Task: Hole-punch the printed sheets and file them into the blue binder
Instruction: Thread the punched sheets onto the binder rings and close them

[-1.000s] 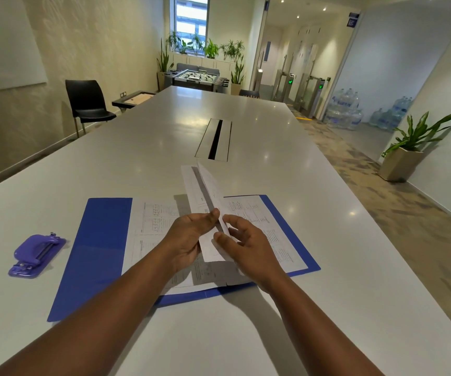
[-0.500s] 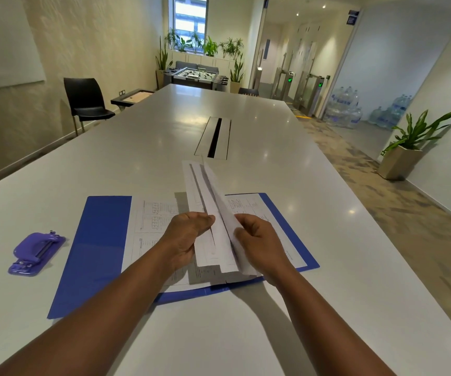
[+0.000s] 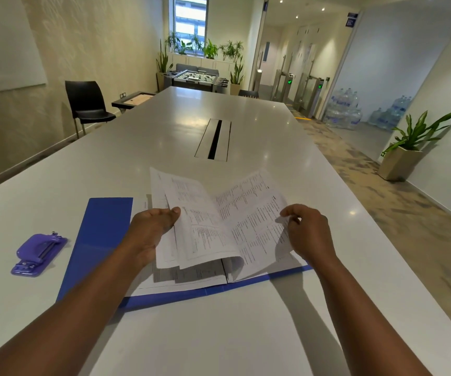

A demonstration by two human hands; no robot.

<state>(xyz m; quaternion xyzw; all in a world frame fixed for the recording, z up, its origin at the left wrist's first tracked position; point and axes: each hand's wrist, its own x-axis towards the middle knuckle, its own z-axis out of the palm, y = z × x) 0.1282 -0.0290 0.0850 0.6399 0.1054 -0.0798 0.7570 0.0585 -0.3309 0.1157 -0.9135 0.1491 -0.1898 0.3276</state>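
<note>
The blue binder (image 3: 102,240) lies open flat on the white table (image 3: 218,335), with more printed pages lying on it. Above it I hold a set of printed sheets (image 3: 229,221) spread open like a book. My left hand (image 3: 151,229) grips the left edge of the sheets with its thumb on top. The right edge is pinched between thumb and fingers of my right hand (image 3: 308,232). A purple hole punch (image 3: 38,253) sits on the table to the left of the binder, apart from both hands.
A cable slot (image 3: 214,141) runs down the middle of the table beyond the sheets. A black chair (image 3: 86,104) stands by the left wall. A potted plant (image 3: 406,150) is on the floor to the right, with water bottles (image 3: 346,112) behind it.
The sheets were folded nearly shut and upright between my hands. My hands have moved apart, the right one going right, and the sheets now lie spread open.
</note>
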